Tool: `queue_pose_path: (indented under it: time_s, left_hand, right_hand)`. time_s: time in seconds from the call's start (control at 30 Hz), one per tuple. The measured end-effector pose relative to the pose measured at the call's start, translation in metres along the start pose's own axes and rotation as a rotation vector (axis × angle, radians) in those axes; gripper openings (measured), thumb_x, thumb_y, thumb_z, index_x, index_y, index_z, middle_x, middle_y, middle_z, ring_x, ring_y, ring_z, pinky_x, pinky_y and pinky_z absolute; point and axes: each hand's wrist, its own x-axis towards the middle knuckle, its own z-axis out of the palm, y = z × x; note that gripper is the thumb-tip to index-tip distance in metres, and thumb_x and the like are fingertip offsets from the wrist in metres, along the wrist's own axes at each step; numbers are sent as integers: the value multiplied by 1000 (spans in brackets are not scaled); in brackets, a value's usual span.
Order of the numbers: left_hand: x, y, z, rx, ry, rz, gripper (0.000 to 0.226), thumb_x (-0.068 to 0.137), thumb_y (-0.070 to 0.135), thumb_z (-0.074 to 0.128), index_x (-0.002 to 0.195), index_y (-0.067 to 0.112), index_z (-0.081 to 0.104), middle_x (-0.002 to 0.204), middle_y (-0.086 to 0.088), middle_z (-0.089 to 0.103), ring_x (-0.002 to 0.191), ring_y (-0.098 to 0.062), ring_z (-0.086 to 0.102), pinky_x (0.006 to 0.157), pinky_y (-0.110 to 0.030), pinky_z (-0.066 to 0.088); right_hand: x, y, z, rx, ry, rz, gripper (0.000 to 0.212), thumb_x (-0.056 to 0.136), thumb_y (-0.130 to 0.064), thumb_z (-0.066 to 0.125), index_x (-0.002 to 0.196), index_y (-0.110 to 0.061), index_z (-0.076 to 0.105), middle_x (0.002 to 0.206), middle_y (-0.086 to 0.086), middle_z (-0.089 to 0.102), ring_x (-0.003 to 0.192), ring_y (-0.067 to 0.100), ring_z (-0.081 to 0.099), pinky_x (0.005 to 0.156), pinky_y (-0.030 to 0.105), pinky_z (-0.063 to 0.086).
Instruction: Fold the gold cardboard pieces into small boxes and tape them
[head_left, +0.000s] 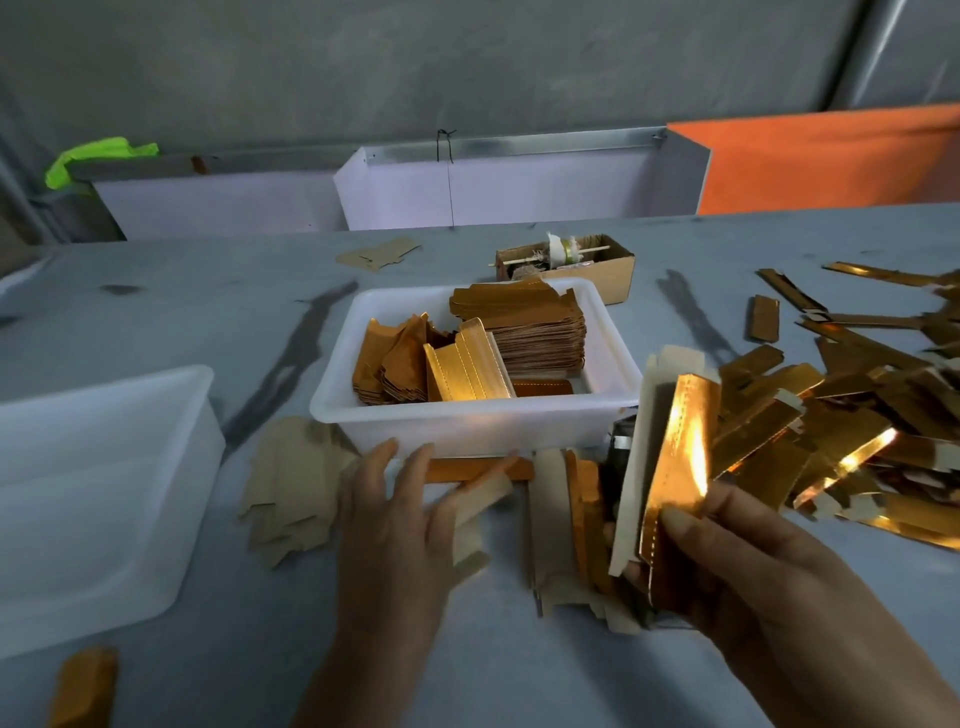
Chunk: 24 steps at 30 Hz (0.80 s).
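Grey and streaked with dark marks, the counter runs wide beneath a dull grey wall; no readable writing or label shows anywhere. At far left sits a translucent white tub, its contents impossible to make out. Beside it lies a fan of flat brown card blanks, plain side up. The left hand rests over the counter just in front of the middle tray, fingers straight and spread, touching a pale card strip. The white plastic tray holds a tall stack of flat gold blanks at its right – and loose, leaning pieces at its left. Behind it a small cardboard box carries a stick with a roll of tape on it. The right hand pinches a gold cardboard piece between thumb and curled fingers, held nearly upright, its long axis running away from the person, shiny face to the right. Farther right a loose heap of gold pieces sprawls across the counter, pointing every way.
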Motion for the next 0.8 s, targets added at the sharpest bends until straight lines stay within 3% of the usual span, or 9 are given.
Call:
queue_pose_path:
  time_s: [0.03,0.1,0.17,0.23,0.3,0.37,0.47,0.63,0.8]
  left_hand:
    - [-3,9,-1,-116,4,45,33,94,40,50,125,32,55,136,9,46,124,2,37,95,1,28]
    - [-13,33,-9,-504,-152,19,32,80,59,51,99,38,66,104,21,66,97,12,56,75,3,37]
    - [-28,55,-10,-781,-413,-49,41,67,68,58,96,40,68,91,23,70,86,9,64,70,-6,47]
    - [-37,67,-5,-901,-502,-98,35,69,58,69,96,35,69,89,12,73,83,-5,69,72,-24,57]
    - [-40,71,2,-897,-396,-156,16,78,38,73,92,30,70,86,4,73,81,-12,69,72,-32,58]
    - [-40,71,5,-866,-302,-173,8,81,31,71,88,29,69,85,1,70,80,-13,67,68,-27,56]
    - [-41,73,3,-853,-295,-116,4,80,29,71,84,29,70,80,1,70,75,-12,66,61,-19,52]
    - [-43,77,4,-864,-425,-108,6,82,26,71,84,31,71,74,12,70,73,-4,67,64,-17,52]
    - [-49,80,11,-852,-245,-206,9,80,27,72,85,29,65,81,14,70,78,-4,67,66,-18,54]
  right_hand:
    - [-2,0,0,-7,11,-4,39,61,-17,62,99,-11,67,105,21,63,96,40,61,89,59,47]
    - [-5,1,-1,11,24,3,37,60,-14,63,96,-9,68,104,22,63,93,40,62,77,53,52]
    - [-8,1,1,41,6,11,35,58,-10,61,92,-6,69,93,22,66,78,36,67,62,43,52]
    - [-12,4,5,-28,-21,1,33,58,-12,61,89,-7,70,82,20,69,67,32,70,61,42,51]
    - [-15,9,7,-136,-23,-23,31,57,-17,61,87,-10,71,77,15,71,69,30,70,67,47,52]
    - [-17,11,8,-244,5,-77,32,57,-27,63,87,-19,72,80,6,73,81,26,69,80,49,52]
    - [-18,8,7,-353,74,-211,35,54,-46,59,82,-29,72,82,-5,73,87,18,67,75,34,51]
    - [-12,4,0,-285,122,-244,26,61,-37,60,82,-26,71,75,-11,71,81,14,64,63,26,45]
    - [-9,13,0,-245,100,-268,23,60,-36,62,81,-37,72,78,-1,71,83,20,66,73,39,52]
